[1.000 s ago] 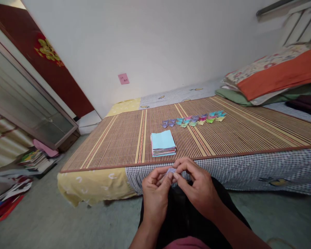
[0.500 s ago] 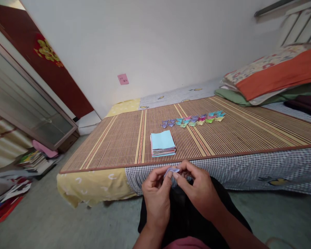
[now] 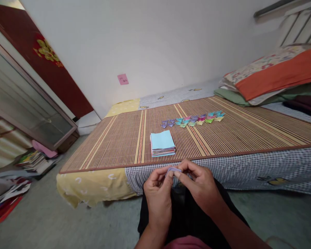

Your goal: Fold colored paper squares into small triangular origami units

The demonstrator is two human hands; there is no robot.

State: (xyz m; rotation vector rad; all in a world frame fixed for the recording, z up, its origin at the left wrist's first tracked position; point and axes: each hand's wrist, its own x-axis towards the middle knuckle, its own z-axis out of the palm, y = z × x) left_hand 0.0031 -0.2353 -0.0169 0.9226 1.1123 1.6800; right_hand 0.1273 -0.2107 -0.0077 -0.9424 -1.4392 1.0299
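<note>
A small folded piece of purple paper (image 3: 173, 169) is pinched between my two hands, just in front of the bed's edge. My left hand (image 3: 158, 193) grips its left side between thumb and fingers. On the right side, my right hand (image 3: 200, 185) holds it with thumb and index finger. Beyond the hands, a stack of coloured paper sheets (image 3: 163, 141) lies on the striped mat, a light blue sheet on top. Several small folded paper pieces (image 3: 194, 119) in many colours stand in rows farther back on the mat.
The striped mat (image 3: 119, 138) covers most of the bed. Folded bedding with an orange pillow (image 3: 277, 74) lies at the right. Books and papers (image 3: 33, 162) are at the lower left, near a glass-panelled cabinet (image 3: 28, 90). A pink note (image 3: 123, 79) is on the wall.
Both hands have shifted slightly to the right with the purple paper still between them. The paper looks a little flatter and more level than before.
</note>
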